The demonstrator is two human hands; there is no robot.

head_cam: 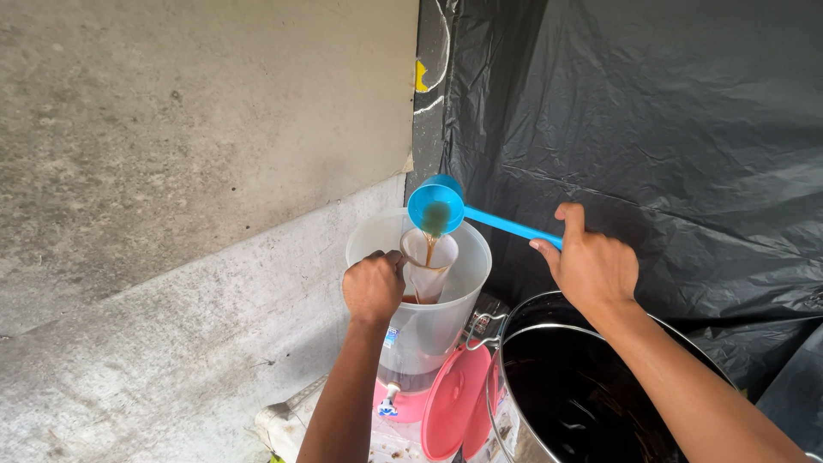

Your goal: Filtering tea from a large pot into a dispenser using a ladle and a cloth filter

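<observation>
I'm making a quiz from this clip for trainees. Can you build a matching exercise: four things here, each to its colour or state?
1 ladle
2 lid
3 metal pot
4 funnel

A pink, leaning against the dispenser
B blue, tilted and pouring
C gripped by the left hand
D holds dark liquid

The right hand holds the ladle.

Pairs: 1-B, 2-A, 3-D, 4-C

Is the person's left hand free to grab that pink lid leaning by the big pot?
Probably not right away. The left hand is closed on the funnel in the clear dispenser. The pink lid lies uncovered just below, so only the grip holds it back.
</observation>
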